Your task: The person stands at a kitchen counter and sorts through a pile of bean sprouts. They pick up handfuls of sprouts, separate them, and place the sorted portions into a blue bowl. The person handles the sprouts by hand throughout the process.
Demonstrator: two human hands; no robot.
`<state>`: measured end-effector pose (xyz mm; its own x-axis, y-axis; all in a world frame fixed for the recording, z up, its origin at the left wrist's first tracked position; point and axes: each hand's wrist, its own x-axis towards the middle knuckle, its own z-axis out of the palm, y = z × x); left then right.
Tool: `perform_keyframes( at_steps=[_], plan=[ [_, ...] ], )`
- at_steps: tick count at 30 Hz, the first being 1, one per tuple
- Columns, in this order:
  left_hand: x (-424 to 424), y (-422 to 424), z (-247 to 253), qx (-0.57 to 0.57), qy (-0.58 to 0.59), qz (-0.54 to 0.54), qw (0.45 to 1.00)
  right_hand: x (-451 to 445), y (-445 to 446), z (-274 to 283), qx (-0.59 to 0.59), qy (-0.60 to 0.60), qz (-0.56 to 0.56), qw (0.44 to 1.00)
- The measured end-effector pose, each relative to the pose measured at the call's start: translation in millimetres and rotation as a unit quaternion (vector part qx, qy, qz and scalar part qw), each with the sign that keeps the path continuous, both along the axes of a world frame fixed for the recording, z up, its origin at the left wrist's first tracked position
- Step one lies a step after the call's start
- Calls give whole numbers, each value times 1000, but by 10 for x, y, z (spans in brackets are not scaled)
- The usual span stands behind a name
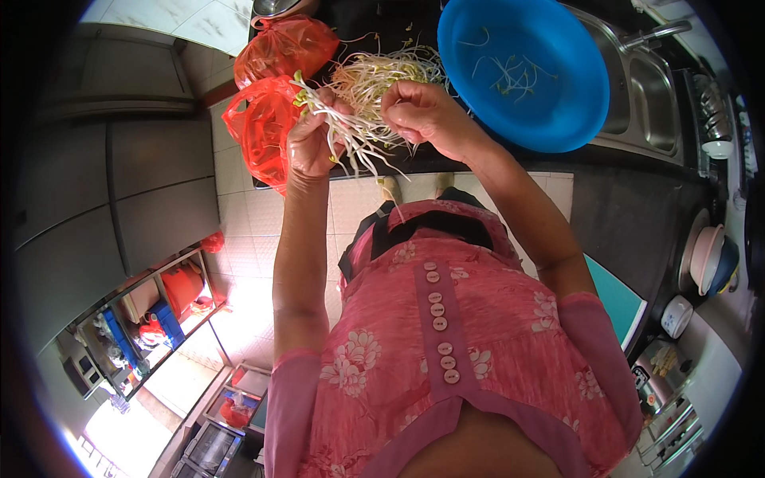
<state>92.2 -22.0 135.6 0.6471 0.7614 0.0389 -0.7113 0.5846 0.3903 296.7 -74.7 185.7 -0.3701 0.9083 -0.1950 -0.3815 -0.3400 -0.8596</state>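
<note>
My left hand (pixel 317 134) is closed around a bunch of long bean sprouts (pixel 349 130), their yellow-green heads at the upper left and their thin roots hanging towards the counter's edge. My right hand (pixel 423 116) is curled just beside it, over a large pile of bean sprouts (pixel 382 71) on the dark counter; whether its fingers pinch a sprout cannot be made out. To the right of the pile, a blue plastic basin (pixel 526 66) has some loose sprouts at its bottom. A red plastic bag (pixel 266 128) lies left of my left hand, with a second, filled red bag (pixel 287 48) behind it.
A double stainless steel sink (pixel 651 107) with a faucet (pixel 657 36) lies right of the basin. A metal bowl (pixel 275 7) stands at the counter's back left. Grey cabinets (pixel 155 155) and a shelf rack line the left side. A white bowl (pixel 677 316) stands at the right.
</note>
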Motion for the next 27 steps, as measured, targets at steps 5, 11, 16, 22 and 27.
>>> perform_keyframes(
  at_steps=[5,11,16,22,27],
  plan=[
    [12,-15,44,-30,-51,4,998,39,-17,-63,-26,30,-21,999],
    [-10,11,2,-9,-50,11,999,-49,-31,-36,-38,8,17,999],
    [-29,16,-3,-11,-55,4,998,-103,1,-146,7,-53,15,998],
    [-58,-8,2,-35,-51,9,998,-92,-4,-207,9,-74,20,997],
    [-36,-19,2,-29,-41,2,999,-116,-39,-232,6,-106,7,994]
  ],
)
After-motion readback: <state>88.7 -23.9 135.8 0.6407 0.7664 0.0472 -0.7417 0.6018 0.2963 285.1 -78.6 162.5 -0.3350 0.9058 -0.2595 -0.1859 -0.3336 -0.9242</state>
